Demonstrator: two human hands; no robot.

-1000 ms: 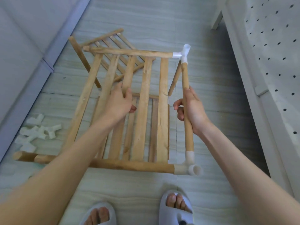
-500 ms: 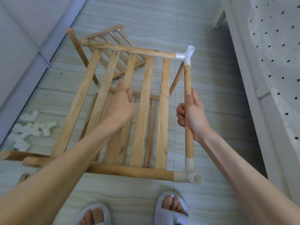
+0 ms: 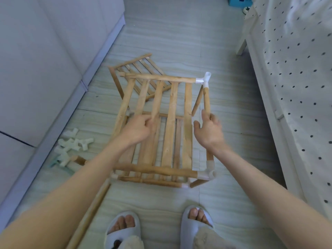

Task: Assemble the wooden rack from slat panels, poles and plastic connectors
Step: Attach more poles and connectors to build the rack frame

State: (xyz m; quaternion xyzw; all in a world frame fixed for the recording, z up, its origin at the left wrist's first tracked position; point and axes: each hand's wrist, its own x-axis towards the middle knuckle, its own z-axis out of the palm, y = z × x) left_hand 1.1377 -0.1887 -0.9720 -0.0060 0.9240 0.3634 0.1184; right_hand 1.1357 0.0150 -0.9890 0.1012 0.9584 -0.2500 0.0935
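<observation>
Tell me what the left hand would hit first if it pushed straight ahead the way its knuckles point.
The left hand already grips a slat of the held slat panel. Going further along it, it would likely meet the panel's far rail, though depth is hard to judge.

Two bare hands, left (image 3: 138,129) and right (image 3: 209,131), two grey slippers (image 3: 124,230), three wooden slat panels, one held up (image 3: 170,123) with five slats, two white plastic corner connectors (image 3: 204,80) on it, a heap of loose white connectors (image 3: 71,146) too jumbled to count, and one loose wooden pole (image 3: 88,218).
</observation>
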